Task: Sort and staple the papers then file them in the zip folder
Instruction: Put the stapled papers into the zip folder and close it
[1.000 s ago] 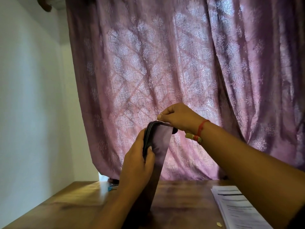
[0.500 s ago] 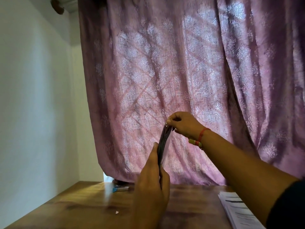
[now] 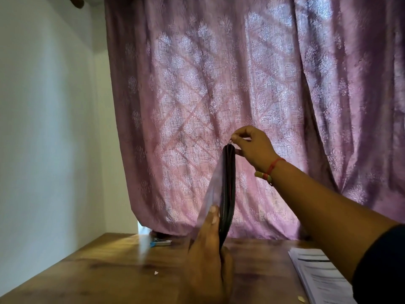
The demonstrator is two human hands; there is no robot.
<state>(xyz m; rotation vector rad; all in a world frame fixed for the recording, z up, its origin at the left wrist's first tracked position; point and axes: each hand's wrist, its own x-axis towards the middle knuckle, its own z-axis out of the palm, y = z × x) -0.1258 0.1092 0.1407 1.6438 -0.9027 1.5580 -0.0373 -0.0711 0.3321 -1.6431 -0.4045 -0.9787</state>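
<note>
Gripping the translucent zip folder with dark zipper edge (image 3: 228, 194) upright at frame centre, your left hand (image 3: 208, 257) holds its lower end; your right hand (image 3: 254, 148) pinches the zipper pull (image 3: 230, 142); white printed papers (image 3: 317, 275) lie lower right on the wooden desk (image 3: 109, 270).

Your folder (image 3: 213, 194) looks like thin translucent plastic, with a dark cloth zip band and a small shiny metal pull (image 3: 230, 142). The table (image 3: 105, 268) is polished wood; the curtain (image 3: 219, 84) is woven, faintly sheened cloth; the papers (image 3: 317, 273) are matt.

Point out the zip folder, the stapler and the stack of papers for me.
zip folder (image 3: 229, 189): head view, on its dark zipper edge.
stapler (image 3: 161, 242): head view, on its metal top.
stack of papers (image 3: 317, 268): head view, on the top printed sheet.
</note>
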